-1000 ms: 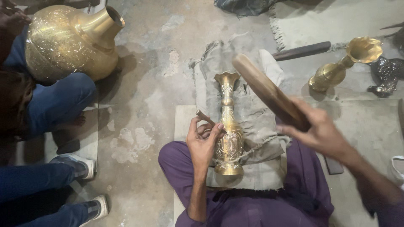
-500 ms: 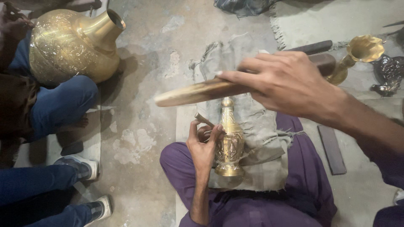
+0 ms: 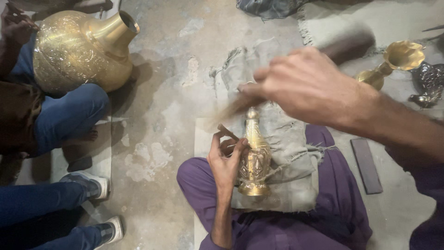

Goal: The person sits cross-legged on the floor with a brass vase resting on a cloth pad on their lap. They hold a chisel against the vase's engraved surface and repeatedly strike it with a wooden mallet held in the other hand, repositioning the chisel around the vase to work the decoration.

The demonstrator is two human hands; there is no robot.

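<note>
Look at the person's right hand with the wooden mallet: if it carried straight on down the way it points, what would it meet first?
Most likely the small tool that the left hand holds against the brass vase. The right hand and blurred mallet sit just above it, though depth is uncertain.

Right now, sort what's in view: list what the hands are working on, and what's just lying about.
In hand:
- brass vase, steadied by the left hand
- small tool in that hand
- wooden mallet, blurred, swung by the right hand
- grey cloth under the vase

Lying about:
- brass goblet
- flat dark bar
- big brass pot on another person's lap
</note>
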